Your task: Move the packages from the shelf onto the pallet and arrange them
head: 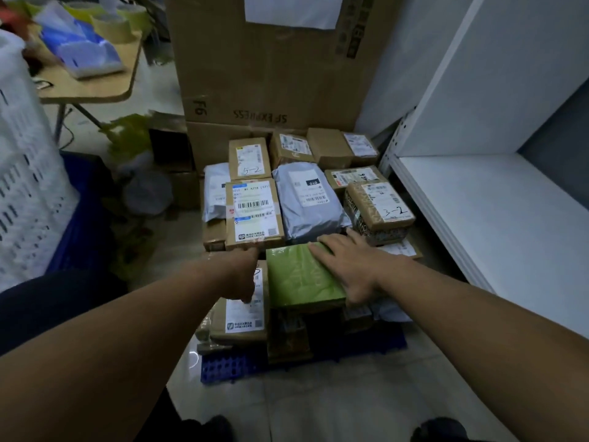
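Underfoot, pale tiled floor. On it sits the blue plastic grid pallet [223, 368], front edge bare, the rest stacked with parcels.

Front row: a brown cardboard box with a white label [243, 317] on the left. Touching its right side is a flat green plastic-wrapped package [299, 279], lying on top of darker parcels.

The person's left hand [242, 275] hangs over the labelled box at the green package's left edge, fingertips down on the label. The fingers are foreshortened, so grip or mere touch cannot be told. The right hand [347, 266] lies flat on the green package's right half, fingers straight and spread, thumb down its near right edge: pressing, not grasping.

Judgement: the green package looks light, thin and fairly stiff, with a slick film. It would likely slide under a flat palm, so it is best taken by its opposite long edges with both hands.

Behind: a grey soft poly mailer [306, 205], a taped brown box marked 3-2 [379, 208] and a brown box with barcode labels [253, 212].

Farthest: a tall cardboard carton [271, 74]. A white metal shelf [494, 202] stands to the right.
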